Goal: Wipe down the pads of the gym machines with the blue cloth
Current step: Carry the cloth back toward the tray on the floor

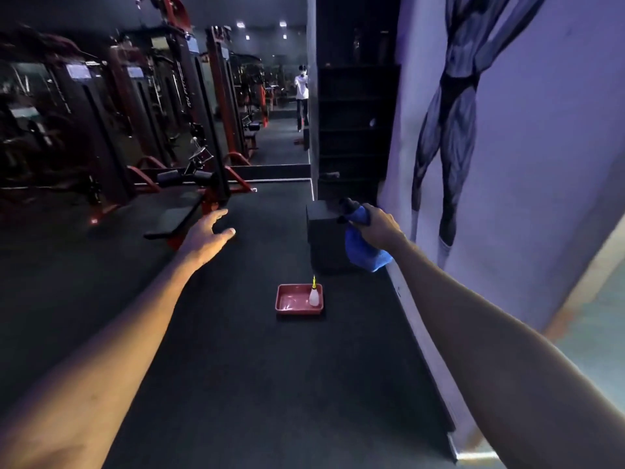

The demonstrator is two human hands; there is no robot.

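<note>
My right hand (pixel 380 225) grips the blue cloth (pixel 365 247), which hangs bunched below my fist, right of centre near the wall. A dark object sticks out of the fist at the top, too dim to identify. My left hand (pixel 209 236) is held out over the dark floor with fingers spread, holding nothing. Just beyond it stands a red-framed gym machine with a flat black seat pad (pixel 176 218) and black roller pads (pixel 184 177).
On the floor ahead sits a red tray (pixel 291 304) with a small white bottle (pixel 314 296) in it. A black box (pixel 326 238) stands against the muralled wall (pixel 507 164). More machines line the left side. A mirror (pixel 280 96) at the back reflects a person.
</note>
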